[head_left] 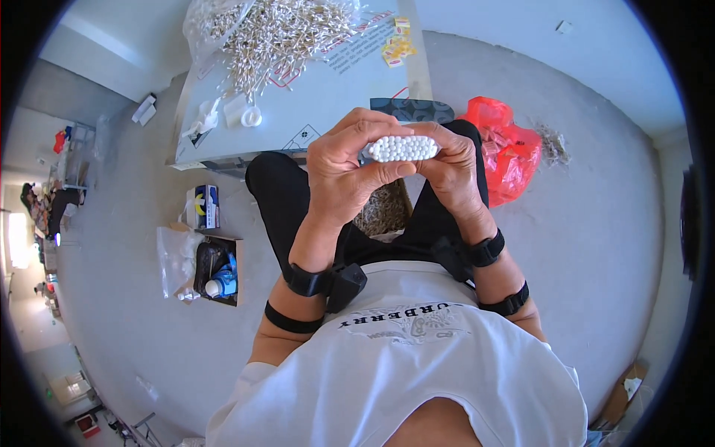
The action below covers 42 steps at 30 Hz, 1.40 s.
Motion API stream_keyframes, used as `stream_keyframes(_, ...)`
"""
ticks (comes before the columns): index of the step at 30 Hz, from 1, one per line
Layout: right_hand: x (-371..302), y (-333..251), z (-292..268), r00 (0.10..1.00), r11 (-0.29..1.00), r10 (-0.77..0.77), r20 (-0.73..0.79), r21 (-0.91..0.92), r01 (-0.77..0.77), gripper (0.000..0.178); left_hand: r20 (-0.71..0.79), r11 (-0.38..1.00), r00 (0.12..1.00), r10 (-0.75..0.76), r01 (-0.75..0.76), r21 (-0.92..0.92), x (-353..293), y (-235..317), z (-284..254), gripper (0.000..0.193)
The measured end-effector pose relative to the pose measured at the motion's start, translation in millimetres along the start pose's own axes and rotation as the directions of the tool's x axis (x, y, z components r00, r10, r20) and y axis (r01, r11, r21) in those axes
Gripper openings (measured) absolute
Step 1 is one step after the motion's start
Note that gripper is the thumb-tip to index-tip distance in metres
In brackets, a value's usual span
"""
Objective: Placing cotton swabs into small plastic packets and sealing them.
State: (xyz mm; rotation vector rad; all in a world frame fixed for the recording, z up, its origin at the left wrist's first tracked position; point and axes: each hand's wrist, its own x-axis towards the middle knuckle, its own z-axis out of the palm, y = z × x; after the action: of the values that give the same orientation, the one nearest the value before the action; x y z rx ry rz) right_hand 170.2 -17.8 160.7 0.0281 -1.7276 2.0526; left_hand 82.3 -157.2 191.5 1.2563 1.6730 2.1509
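Between my two hands is a tight bundle of cotton swabs (403, 148), its white tips facing up. My left hand (346, 165) grips it from the left, with the thumb along the near side and the fingers along the far side. From the right, my right hand (451, 162) closes on the bundle's other end. The lower part of the bundle is hidden by my hands. Beyond them, a large heap of loose cotton swabs (287, 41) lies on the table (298, 112).
A roll of white tape (251, 116) and small yellow packets (399, 48) are on the table. Between my legs stands a box of swab-like sticks (383, 208). A red plastic bag (506, 153) is on the floor at right, an open carton (232, 272) at left.
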Motion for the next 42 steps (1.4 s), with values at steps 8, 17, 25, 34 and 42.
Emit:
stream_keyframes(8,-1,4,2,0.998,1.0,-0.004,0.058,0.01,0.003,0.026,0.081,0.995,0.992,0.099,-0.101,0.015,0,-6,-8,0.031)
stream_keyframes(17,0,9,-4,0.999,1.0,0.018,0.042,0.003,-0.018,0.024,0.156,0.975,0.984,0.087,-0.116,0.19,8,8,2,0.032)
stream_keyframes(25,1,9,-2,0.999,0.999,-0.035,0.006,0.024,0.035,0.027,0.192,0.939,0.96,0.204,-0.248,0.24,10,-3,5,0.028)
stream_keyframes(34,4,13,-5,0.998,0.999,-0.035,-0.045,-0.014,0.034,0.03,0.117,0.984,0.989,0.092,-0.108,0.142,10,-3,-8,0.037)
stream_keyframes(42,9,16,-4,0.999,0.999,0.034,-0.016,0.02,-0.034,0.027,0.146,0.958,0.975,0.167,-0.196,0.21,9,-14,-15,0.031)
